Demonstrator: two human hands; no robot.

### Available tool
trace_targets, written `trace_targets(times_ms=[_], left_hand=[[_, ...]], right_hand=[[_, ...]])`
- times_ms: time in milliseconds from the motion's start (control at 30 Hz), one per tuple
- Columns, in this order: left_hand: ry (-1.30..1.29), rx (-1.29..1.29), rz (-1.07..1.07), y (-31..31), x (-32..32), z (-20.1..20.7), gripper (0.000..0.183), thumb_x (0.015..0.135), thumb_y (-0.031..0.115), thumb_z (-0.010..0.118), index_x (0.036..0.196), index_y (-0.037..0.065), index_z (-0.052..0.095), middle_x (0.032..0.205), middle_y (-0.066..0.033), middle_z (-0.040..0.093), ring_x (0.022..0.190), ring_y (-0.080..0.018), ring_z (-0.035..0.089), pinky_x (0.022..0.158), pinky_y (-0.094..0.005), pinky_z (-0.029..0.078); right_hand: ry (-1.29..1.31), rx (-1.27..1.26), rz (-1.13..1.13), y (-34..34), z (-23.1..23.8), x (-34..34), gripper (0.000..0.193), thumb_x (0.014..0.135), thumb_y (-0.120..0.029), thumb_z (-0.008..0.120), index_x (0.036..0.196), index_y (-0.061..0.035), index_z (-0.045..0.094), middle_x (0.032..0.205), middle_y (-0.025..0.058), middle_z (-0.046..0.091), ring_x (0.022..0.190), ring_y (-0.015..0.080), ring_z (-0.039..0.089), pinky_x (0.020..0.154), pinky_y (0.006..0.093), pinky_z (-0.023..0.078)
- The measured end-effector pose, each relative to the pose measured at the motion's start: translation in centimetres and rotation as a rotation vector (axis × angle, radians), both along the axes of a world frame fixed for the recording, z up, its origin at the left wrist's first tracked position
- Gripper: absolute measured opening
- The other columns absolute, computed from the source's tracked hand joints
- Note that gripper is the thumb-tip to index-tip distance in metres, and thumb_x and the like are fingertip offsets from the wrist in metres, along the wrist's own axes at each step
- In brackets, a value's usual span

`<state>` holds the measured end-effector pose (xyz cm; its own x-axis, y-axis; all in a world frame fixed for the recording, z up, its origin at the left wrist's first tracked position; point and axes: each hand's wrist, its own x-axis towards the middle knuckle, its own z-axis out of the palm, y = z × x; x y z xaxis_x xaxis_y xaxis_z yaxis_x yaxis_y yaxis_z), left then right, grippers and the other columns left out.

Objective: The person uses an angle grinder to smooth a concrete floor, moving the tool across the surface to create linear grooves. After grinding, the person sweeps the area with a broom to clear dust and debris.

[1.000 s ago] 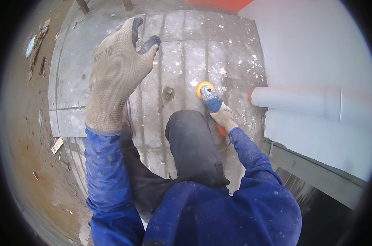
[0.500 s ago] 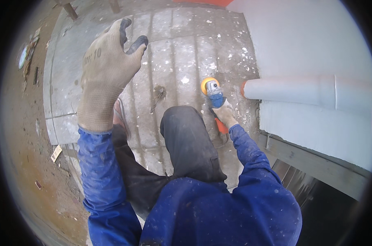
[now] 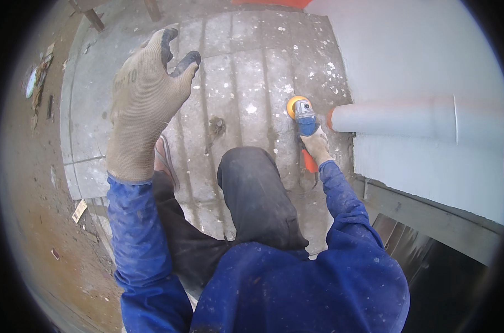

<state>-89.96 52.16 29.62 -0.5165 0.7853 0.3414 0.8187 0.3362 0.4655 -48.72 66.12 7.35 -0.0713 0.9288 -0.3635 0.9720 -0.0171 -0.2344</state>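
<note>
My right hand, in a pale glove, is wrapped round the body of an angle grinder with a blue and grey housing and an orange rear end. The grinder's round yellow disc is at the far end, over the concrete; whether it touches cannot be made out. My left hand, in a beige knit glove with dark fingertips, is raised at the left, near the camera. Its thumb and fingers are curved and apart, with nothing between them.
Grooved grey concrete, flecked with white, spreads ahead of my bent knee. A pale pipe juts from the white wall just right of the grinder. A ledge borders a dark gap at the lower right. Muddy ground lies left.
My right hand has carried the grinder to the right and slightly farther away, closer to the pipe's end. My left hand stays raised in nearly the same place.
</note>
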Motion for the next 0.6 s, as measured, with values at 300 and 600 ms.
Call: trace_targets(times_ms=[300, 600], left_hand=[[-0.028, -0.045, 0.015, 1.1, 0.7, 0.6, 0.055, 0.089, 0.039, 0.078, 0.134, 0.009, 0.066, 0.1, -0.0142, 0.071, 0.095, -0.0271, 0.07, 0.084, -0.0405, 0.054], [-0.084, -0.127, -0.004, 0.9, 0.8, 1.7, 0.053, 0.09, 0.035, 0.077, 0.134, 0.008, 0.066, 0.102, -0.0142, 0.071, 0.1, -0.0297, 0.07, 0.088, -0.0421, 0.054]], right_hand=[[-0.018, -0.097, 0.127, -4.3, 0.1, -0.6, 0.057, 0.079, -0.037, 0.081, 0.124, -0.0059, 0.063, 0.117, 0.022, 0.073, 0.109, 0.0414, 0.07, 0.092, 0.0487, 0.056], [0.122, 0.037, -0.228, 7.1, 0.1, -0.1, 0.054, 0.077, -0.041, 0.081, 0.115, -0.005, 0.07, 0.113, 0.0202, 0.075, 0.108, 0.0379, 0.072, 0.093, 0.0463, 0.057]])
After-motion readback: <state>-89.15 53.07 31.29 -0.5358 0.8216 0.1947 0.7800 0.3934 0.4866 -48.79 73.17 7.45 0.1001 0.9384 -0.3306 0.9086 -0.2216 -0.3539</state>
